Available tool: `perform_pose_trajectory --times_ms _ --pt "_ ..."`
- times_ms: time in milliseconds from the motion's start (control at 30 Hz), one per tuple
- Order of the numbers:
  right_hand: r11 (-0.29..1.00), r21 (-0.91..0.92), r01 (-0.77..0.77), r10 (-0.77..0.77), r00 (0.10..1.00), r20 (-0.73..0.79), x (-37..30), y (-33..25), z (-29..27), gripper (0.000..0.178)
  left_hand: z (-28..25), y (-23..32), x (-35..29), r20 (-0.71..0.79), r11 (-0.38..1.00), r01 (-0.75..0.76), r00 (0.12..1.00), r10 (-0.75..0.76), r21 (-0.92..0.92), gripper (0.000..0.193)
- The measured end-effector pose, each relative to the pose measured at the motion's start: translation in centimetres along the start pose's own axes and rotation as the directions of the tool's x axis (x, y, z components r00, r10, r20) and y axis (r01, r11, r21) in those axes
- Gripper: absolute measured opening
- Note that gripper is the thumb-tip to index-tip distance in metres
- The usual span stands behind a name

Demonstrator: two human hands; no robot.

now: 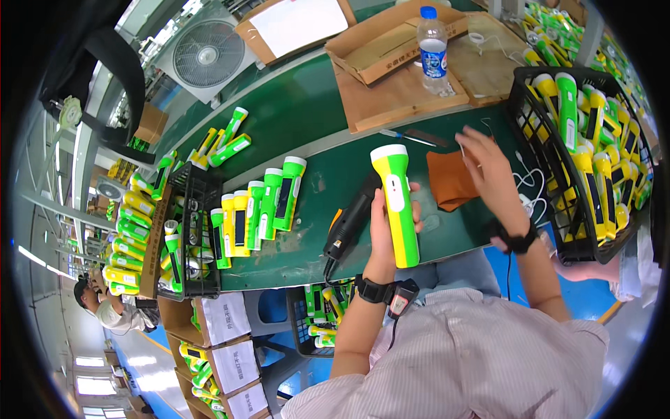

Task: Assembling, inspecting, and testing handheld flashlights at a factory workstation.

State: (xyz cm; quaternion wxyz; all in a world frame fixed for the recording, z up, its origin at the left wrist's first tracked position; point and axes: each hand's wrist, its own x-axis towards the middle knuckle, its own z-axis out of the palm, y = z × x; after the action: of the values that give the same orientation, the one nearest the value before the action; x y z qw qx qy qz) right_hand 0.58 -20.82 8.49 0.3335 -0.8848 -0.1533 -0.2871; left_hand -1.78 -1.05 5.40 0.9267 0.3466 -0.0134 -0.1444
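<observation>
My left hand (382, 234) is wrapped round a green and yellow flashlight (399, 209) with a white head, held nearly upright above the green table (314, 255). My right hand (486, 167) has its fingers stretched out beside a brown cloth (450, 183); nothing shows in it, and I cannot tell whether it touches the cloth. Left of the held flashlight lies a black corded hand tool (351, 220). Further left, several green and yellow flashlights (269, 202) lie side by side in a slanting row.
Black crates of flashlights stand at right (600, 244) and left (202, 279). A water bottle (433, 59) stands on cardboard by an open carton (391, 42). A white cable (534, 185) lies near the right crate. Labelled cartons (230, 363) sit below left. A person (115, 311) is far left.
</observation>
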Motion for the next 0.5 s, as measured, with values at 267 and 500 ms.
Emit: perform_pose_trajectory --times_ms 267,500 --pt "0.919 0.331 0.212 -0.346 0.838 0.422 -2.5 -7.5 -0.9 0.02 -0.4 0.5 -0.3 0.219 0.97 0.029 0.975 0.025 -0.242 0.047" --pt "0.902 0.402 0.16 -0.142 0.987 -0.075 -5.5 -6.0 2.2 0.048 3.1 0.7 -1.3 -0.048 0.97 0.027 0.998 -0.04 -0.243 0.043"
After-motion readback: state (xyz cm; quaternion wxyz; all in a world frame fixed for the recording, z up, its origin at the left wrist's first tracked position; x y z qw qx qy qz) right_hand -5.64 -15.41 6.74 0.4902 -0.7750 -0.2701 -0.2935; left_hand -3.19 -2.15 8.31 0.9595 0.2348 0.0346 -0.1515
